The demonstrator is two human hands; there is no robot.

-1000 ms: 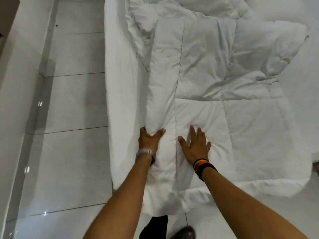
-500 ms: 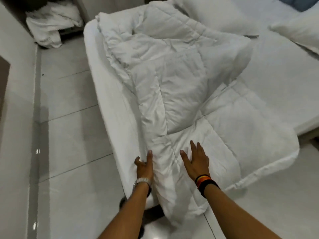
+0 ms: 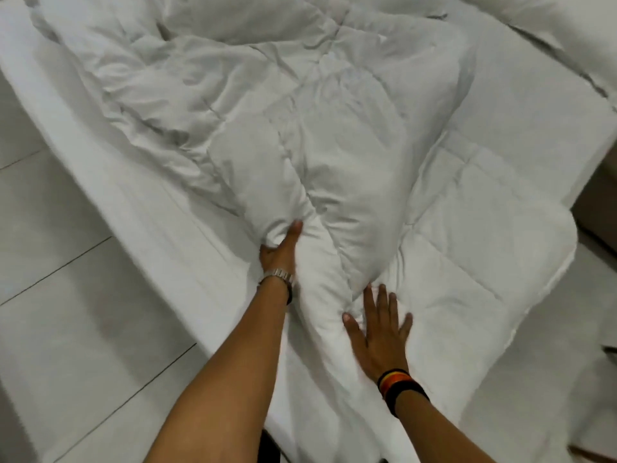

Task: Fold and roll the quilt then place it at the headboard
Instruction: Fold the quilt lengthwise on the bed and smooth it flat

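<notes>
I see a white quilt lying rumpled across the bed, one long fold running toward me. My left hand grips that fold from its left side, fingers curled into the fabric. My right hand lies flat just right of the fold, fingers spread.

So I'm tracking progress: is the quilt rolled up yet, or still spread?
Not rolled. The quilt lies bunched across the bed, with only its left edge gathered into a ridge by the left hand.
</notes>
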